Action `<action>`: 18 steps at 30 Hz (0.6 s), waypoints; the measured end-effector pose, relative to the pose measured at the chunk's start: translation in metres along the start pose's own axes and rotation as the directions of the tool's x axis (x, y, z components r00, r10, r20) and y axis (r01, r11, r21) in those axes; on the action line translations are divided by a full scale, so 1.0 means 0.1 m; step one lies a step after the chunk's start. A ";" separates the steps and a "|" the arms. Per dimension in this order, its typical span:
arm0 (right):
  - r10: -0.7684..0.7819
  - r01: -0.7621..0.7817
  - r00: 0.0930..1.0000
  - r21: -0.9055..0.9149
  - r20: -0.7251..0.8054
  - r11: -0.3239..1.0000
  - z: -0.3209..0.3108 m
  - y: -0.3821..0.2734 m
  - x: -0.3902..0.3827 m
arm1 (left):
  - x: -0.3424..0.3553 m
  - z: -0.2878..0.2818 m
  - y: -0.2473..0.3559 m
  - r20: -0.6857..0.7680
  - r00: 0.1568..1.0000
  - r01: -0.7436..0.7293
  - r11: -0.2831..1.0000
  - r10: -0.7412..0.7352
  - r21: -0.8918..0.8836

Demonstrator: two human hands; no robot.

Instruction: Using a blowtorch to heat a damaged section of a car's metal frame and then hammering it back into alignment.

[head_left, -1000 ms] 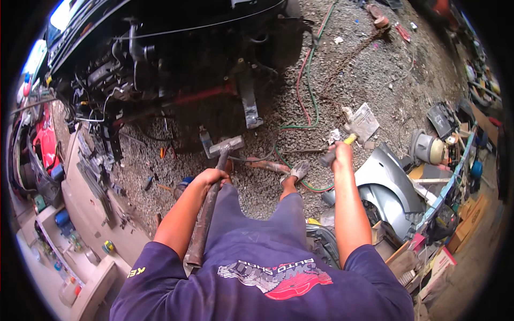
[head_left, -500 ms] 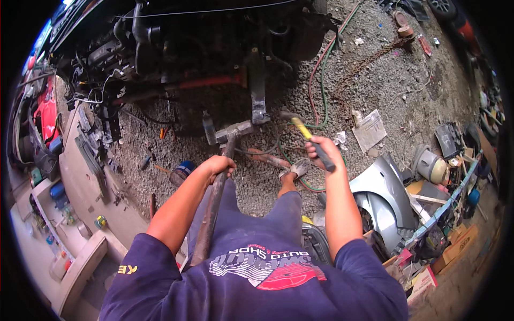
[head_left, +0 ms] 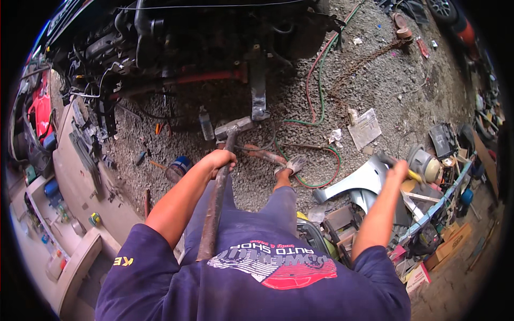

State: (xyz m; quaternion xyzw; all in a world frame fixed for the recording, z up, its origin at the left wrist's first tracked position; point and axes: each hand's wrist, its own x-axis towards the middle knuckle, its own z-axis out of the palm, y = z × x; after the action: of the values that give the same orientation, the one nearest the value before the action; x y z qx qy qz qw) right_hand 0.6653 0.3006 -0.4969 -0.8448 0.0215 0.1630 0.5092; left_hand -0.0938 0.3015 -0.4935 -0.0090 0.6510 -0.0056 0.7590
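My left hand (head_left: 219, 161) is wrapped round the long dark metal handle of a sledgehammer (head_left: 234, 128), just below its head. The handle runs back toward my body. The blocky head lies against or very close to the lower end of a grey metal bracket (head_left: 258, 101) on the vehicle front; the exact contact is hard to see. Out to the right, my right hand (head_left: 397, 171) is closed round a hammer with a yellow and black handle (head_left: 413, 175), raised over a silver fender and away from the sledgehammer. Motion blurs it slightly.
A stripped vehicle front with a red crossbar (head_left: 209, 77) spans the far side. Red and green hoses (head_left: 322, 115) curl over the gravel near my foot. A plastic bottle (head_left: 205, 124) stands left of the sledgehammer head. The silver fender (head_left: 356, 179) and piled parts lie right.
My right hand has swung the hammer rightward, away from the bracket and sledgehammer. My left hand keeps its grip, and the sledgehammer head stays at the bracket. The view has shifted slightly.
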 end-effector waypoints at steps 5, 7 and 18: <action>0.558 -0.102 0.394 -0.569 0.730 0.816 1.73 0.97 -4.14 | -0.12 -0.17 -0.09 -0.113 0.993 0.018 0.999 -0.021 -0.031; 0.833 -0.413 -0.080 -0.779 0.548 0.472 1.88 0.92 -4.08 | -0.10 -0.06 -0.05 -0.079 0.996 0.029 1.000 -0.029 -0.001; 0.507 -0.511 0.729 -0.127 0.460 0.850 0.20 0.18 -1.60 | -0.08 -0.22 -0.11 -0.084 0.996 -0.018 0.994 0.009 -0.112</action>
State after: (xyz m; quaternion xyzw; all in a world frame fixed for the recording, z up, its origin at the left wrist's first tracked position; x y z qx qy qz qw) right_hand 0.5050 0.2888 -0.4728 -0.7374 0.1263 0.4988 0.4376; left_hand -0.1163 0.2905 -0.4889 -0.0473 0.6814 0.0358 0.7295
